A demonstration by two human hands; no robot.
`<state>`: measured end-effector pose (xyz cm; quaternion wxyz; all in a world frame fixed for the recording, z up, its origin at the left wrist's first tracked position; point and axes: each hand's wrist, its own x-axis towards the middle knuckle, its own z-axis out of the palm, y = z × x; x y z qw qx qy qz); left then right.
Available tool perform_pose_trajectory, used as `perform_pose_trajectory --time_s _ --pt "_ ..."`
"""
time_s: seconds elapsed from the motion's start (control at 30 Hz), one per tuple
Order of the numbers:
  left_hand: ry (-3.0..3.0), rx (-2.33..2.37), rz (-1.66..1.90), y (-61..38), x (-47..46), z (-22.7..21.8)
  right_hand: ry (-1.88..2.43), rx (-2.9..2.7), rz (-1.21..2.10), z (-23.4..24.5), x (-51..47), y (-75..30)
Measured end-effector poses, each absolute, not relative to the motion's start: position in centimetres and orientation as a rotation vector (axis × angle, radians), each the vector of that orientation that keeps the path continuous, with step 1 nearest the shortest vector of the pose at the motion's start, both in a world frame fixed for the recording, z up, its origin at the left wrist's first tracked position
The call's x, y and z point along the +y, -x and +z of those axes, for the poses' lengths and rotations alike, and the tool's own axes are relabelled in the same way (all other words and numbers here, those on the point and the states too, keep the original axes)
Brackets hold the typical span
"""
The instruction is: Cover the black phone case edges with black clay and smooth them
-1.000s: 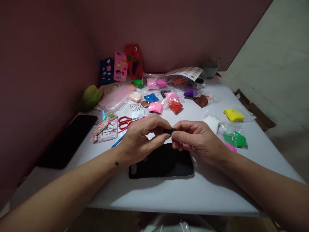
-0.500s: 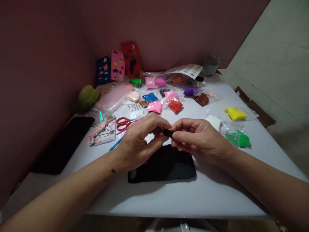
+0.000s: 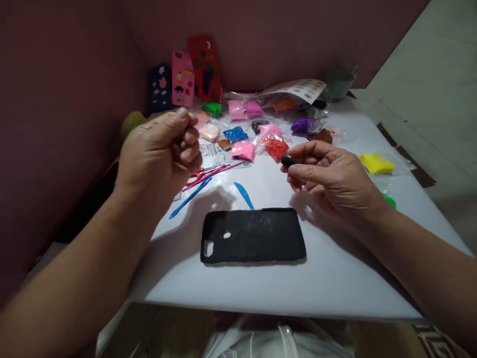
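Pinching a small black clay lump (image 3: 288, 160) between thumb and fingertips, my right grip (image 3: 332, 179) hovers above the white desk (image 3: 261, 288), beyond the flat black phone case (image 3: 253, 235); my left grip (image 3: 158, 154) hangs curled closed, contents unseen.

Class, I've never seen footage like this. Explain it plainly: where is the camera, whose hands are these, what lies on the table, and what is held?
The camera sits on a person's head, looking down at their own bare hands. The right hand pinches a small black lump of clay. The left hand is raised and curled shut; nothing shows in it. On the white table lies a black phone case, with a blue tool, red scissors and bags of coloured clay behind.
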<state>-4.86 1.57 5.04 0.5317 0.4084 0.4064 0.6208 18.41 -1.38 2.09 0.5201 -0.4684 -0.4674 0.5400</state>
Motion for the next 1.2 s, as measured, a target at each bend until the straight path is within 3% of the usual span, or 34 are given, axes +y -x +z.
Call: perform_pose_trajectory --time_s 0.13,0.5,0.77,0.93,1.07,1.2 --pt "-1.101 1.025 1.273 5.1 2.2 4.0 1.099 -1.102 1.305 1.7 -1.2 -18.7" --pt "-2.463 0.932 0.395 4.8 2.4 1.1 1.078 -1.065 1.524 0.5 -1.1 -19.0" --pt "-2.648 1.292 0.190 5.7 3.4 0.5 1.067 -1.168 1.541 -0.1 -1.3 -18.5" --pt "-2.661 1.655 0.386 5.9 3.6 0.5 1.088 -1.179 1.486 0.0 -1.4 -18.4" --pt "-2.425 1.510 0.811 5.4 2.8 1.0 1.069 -1.208 1.447 0.0 -1.7 -18.4" --pt "-2.166 1.340 0.959 4.9 2.3 1.6 1.059 -1.212 1.434 0.3 -2.1 -18.3"
